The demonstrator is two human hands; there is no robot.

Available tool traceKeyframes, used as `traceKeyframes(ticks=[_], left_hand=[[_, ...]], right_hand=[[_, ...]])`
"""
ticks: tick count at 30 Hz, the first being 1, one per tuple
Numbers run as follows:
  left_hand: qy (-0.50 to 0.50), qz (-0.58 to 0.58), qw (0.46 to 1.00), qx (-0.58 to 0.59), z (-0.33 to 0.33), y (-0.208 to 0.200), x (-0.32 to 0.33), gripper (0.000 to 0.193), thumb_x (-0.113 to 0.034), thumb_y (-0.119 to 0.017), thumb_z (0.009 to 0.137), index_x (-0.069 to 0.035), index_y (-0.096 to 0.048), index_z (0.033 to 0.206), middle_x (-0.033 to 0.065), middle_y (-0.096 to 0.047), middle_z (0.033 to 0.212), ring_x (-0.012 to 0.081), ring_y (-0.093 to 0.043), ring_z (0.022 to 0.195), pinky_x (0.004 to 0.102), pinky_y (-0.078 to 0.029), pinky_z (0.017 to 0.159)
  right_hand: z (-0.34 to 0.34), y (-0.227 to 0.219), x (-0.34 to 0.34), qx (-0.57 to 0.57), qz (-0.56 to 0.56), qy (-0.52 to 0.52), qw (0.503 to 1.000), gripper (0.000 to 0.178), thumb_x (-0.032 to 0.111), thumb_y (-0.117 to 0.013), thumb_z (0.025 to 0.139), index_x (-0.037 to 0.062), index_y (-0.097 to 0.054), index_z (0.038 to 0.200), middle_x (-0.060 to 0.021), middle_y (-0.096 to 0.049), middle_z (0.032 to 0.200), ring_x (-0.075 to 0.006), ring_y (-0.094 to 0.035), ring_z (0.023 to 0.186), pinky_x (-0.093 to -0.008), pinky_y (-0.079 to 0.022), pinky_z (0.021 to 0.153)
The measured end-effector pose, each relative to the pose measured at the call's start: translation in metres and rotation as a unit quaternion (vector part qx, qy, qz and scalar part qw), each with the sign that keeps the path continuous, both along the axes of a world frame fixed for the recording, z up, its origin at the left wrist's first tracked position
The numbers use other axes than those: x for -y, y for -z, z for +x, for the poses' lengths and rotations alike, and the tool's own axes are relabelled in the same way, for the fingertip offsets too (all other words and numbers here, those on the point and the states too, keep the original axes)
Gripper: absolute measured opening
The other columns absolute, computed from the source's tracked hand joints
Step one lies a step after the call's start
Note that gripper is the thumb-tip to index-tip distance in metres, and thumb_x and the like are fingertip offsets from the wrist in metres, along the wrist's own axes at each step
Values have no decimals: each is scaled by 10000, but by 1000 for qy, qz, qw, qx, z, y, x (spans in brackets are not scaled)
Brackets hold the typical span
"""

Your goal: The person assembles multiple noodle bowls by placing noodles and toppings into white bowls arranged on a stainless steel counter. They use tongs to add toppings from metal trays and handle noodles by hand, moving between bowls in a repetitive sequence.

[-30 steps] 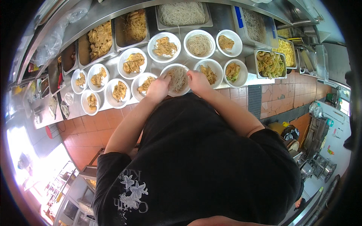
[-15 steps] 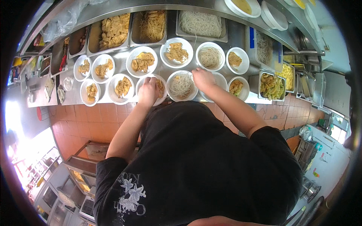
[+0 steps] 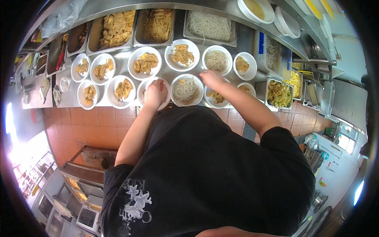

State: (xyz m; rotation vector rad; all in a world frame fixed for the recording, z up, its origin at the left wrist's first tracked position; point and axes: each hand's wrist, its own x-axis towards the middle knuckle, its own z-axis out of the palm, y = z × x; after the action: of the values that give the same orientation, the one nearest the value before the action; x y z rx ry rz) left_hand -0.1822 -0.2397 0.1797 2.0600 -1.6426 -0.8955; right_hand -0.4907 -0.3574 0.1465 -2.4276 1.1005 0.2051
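Observation:
My left hand [image 3: 155, 94] reaches down into a white bowl [image 3: 143, 85] in the near row, fingers curled inward; their tips and whatever they grip are hidden. Beside it stands a white bowl of pale thin noodles [image 3: 185, 91]. At that bowl's right rim my right hand [image 3: 212, 80] has its fingertips pinched together; anything between them is too small to make out. Partly under my right hand and forearm sits a bowl with brownish shredded food [image 3: 215, 96]. Another near-row bowl [image 3: 247, 89] is partly covered by that forearm.
Several filled white bowls [image 3: 144, 63] form a far row. Behind are metal trays of yellowish slices [image 3: 117, 29], brown shreds [image 3: 159, 24] and pale noodles [image 3: 209, 25]. Cooked greens fill a tray [image 3: 279, 94] at right. A metal shelf [image 3: 166, 5] overhangs the back, holding bowls [image 3: 256, 10].
The view has shifted slightly, moving the bowls a little left. My left hand now sits farther right within its bowl. My right forearm covers more of the rightmost near bowl.

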Motion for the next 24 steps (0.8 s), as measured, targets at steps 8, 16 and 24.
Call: traceKeyframes(ticks=[8,16,24], left_hand=[[40,-10,996,78,25,-18,-44,206,-184,-669,936,-48,-690,1089,225,-692,1081,411,-704,959,514,-577,836],[259,21,966,-6,0,-35,-22,243,-279,-708,950,-106,-686,1119,124,-725,957,348,-726,911,473,-579,763],[477,50,869,122,-15,-14,8,160,-215,-655,896,-94,-660,1001,136,-736,966,341,-737,915,486,-591,772]], right_hand=[[27,16,-1,-55,-53,36,996,151,92,-592,897,59,-728,954,-145,-722,1025,-343,-746,906,-483,-615,737],[40,11,16,-106,48,-20,993,215,100,-596,871,19,-794,896,-206,-771,968,-374,-761,891,-496,-616,745],[47,20,22,-111,90,-10,990,265,103,-548,908,6,-793,938,-212,-766,1034,-373,-748,975,-499,-597,845]])
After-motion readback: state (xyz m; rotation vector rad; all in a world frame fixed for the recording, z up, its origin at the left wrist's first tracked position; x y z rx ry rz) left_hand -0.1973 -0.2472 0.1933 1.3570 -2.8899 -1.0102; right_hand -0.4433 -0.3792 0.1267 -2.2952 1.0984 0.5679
